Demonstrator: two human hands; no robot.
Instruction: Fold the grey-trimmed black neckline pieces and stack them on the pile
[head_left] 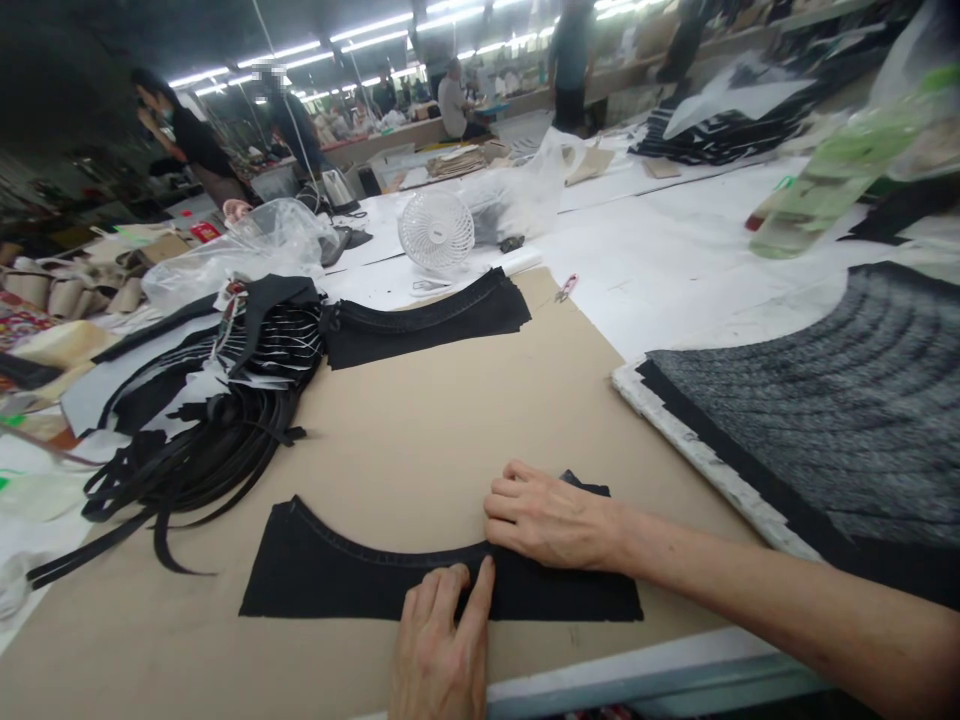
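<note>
A black fabric piece [337, 580] with a curved upper edge lies flat on brown board near the table's front. My left hand [442, 640] rests on its lower middle, fingers stretched out and pressing down. Curled over the curved edge, right of the middle, is my right hand [551, 515]; its fingers are bent and closed on the fabric, and the fingertips are partly hidden. A narrow band runs along the curve. Farther back on the board lies a similar black piece [435, 325], with its curved edge facing away.
Black straps [247, 450] and stacked dark pieces lie at the left. A stack of grey-black textured sheets [817, 390] is at the right. Behind stand a white fan [436, 232] and small pink-handled snips [567, 288]. A green-tinted bottle [825, 190] lies back right. People work beyond.
</note>
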